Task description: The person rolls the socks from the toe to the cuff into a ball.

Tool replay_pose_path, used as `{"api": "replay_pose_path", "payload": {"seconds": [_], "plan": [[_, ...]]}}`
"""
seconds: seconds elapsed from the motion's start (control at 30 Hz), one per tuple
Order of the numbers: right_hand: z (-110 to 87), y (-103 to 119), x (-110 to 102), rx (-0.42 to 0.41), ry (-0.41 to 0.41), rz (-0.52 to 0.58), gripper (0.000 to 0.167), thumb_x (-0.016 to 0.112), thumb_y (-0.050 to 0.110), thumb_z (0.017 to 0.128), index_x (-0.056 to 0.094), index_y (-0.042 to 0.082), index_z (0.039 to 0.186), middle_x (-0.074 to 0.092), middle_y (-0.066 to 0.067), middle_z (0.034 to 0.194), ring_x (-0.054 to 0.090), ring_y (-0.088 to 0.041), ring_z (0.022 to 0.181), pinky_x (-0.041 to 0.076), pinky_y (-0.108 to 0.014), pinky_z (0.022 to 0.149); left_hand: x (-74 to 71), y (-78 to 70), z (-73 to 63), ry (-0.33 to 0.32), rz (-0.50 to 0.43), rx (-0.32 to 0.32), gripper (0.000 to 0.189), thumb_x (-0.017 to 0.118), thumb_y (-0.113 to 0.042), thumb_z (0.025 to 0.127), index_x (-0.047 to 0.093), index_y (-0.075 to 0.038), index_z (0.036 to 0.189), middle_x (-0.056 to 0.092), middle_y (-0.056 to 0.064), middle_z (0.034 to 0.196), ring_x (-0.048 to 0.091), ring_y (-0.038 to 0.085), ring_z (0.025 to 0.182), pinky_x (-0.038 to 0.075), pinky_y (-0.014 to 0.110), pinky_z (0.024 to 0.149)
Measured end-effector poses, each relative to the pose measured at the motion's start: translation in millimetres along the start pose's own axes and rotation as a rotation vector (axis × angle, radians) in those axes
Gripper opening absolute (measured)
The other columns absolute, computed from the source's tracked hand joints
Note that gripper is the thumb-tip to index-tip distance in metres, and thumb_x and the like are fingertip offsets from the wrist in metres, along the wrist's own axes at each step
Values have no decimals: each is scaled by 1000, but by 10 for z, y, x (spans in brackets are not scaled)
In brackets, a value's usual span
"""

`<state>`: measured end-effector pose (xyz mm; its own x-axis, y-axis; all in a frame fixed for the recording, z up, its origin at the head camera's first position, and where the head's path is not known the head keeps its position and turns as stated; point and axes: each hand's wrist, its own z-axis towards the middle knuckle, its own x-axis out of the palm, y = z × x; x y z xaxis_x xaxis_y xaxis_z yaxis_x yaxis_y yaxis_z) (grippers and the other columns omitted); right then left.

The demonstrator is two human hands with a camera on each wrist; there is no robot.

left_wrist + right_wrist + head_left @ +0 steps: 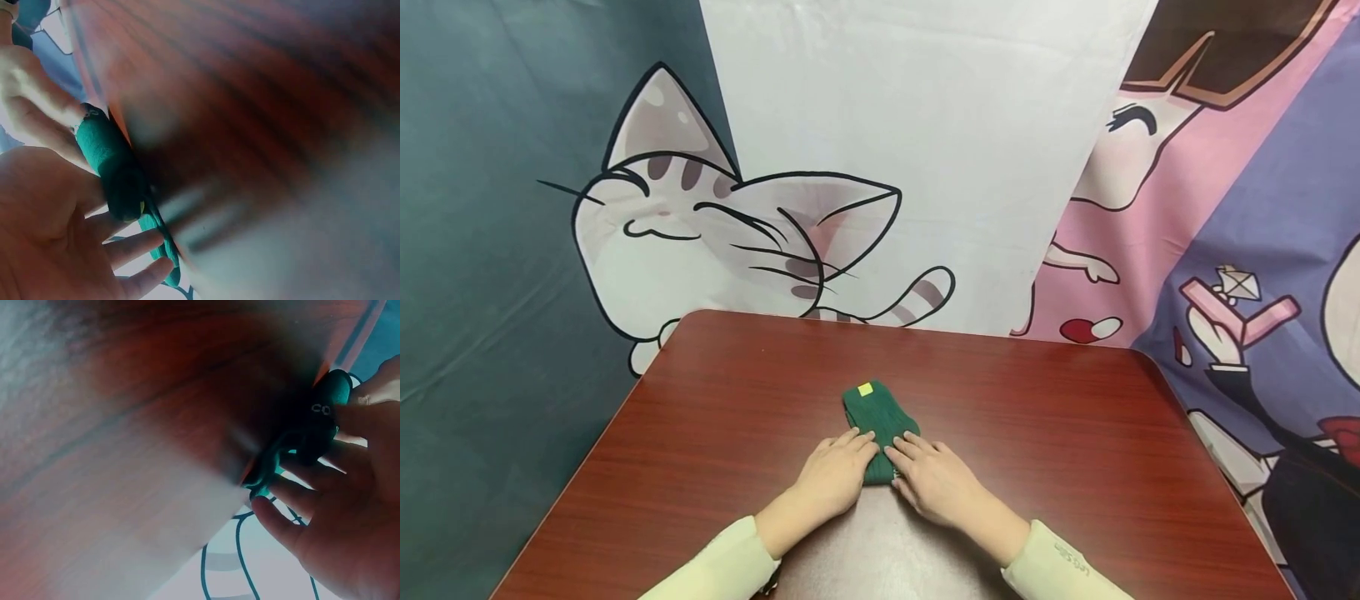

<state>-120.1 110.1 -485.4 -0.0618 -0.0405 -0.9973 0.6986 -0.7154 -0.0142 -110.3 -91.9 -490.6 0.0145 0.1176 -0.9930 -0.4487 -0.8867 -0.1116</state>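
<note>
A dark green ribbed sock (pixel 880 415), apparently a folded pair, lies on the table with a yellow sticker (pixel 866 389) at its far end. Its near end is folded over into a thick roll, seen as a green bulge (pixel 106 150) in the left wrist view. White lettering (pixel 320 409) shows on that roll in the right wrist view. My left hand (pixel 838 471) rests on the roll's left side, fingers extended. From the right, my right hand (pixel 938 483) lies over the other side with straight, slightly spread fingers.
The reddish-brown wooden table (pixel 715 400) has rounded far corners. Behind it hangs a cloth backdrop (pixel 940 150) with a cartoon cat and other figures. Pale sleeves (pixel 722 562) cover both forearms.
</note>
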Motion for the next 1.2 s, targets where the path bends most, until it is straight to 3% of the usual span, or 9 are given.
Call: {"api": "replay_pose_path", "payload": {"seconds": [0.17,0.33,0.47,0.73,0.97,1.2], "plan": [[15,-37,10,-12,45,8,44,68,32,96,64,12,136,63,-8,139,56,-26,131,51,-46,98,-28,-3,-20,-17,22,24,29,52,-14,101,66,-15,127,63,2,138,54,24,133,47,45,102],[28,-57,29,-24,20,21,35,67,28,97,69,12,128,65,-8,134,59,-27,127,52,-47,97,-80,28,-57,-64,17,97,25,56,-16,101,68,-13,123,66,1,126,60,19,120,51,41,95],[29,-62,35,-19,16,26,34,67,28,96,71,11,125,65,-9,133,59,-28,127,52,-47,97,-107,69,-82,-40,36,172,28,60,-21,101,68,-12,125,63,0,118,59,17,110,52,38,89],[19,-54,22,-5,13,35,37,69,28,95,69,9,127,65,-9,134,58,-27,129,51,-47,98,-98,92,-83,-28,119,262,45,76,-33,90,67,-10,127,62,-1,112,58,14,108,50,36,92],[-13,-25,6,-17,-12,7,42,75,30,91,69,8,126,67,-8,129,61,-26,124,51,-46,97,-50,72,-48,-63,147,263,31,71,-27,94,69,-11,120,61,-1,110,56,15,110,49,34,92],[-33,-13,35,-55,-131,-24,34,82,29,82,68,12,108,70,-1,107,66,-20,107,52,-40,93,-22,94,-43,-36,98,263,30,67,-24,97,69,-10,122,65,3,128,56,20,131,47,38,106]]}}
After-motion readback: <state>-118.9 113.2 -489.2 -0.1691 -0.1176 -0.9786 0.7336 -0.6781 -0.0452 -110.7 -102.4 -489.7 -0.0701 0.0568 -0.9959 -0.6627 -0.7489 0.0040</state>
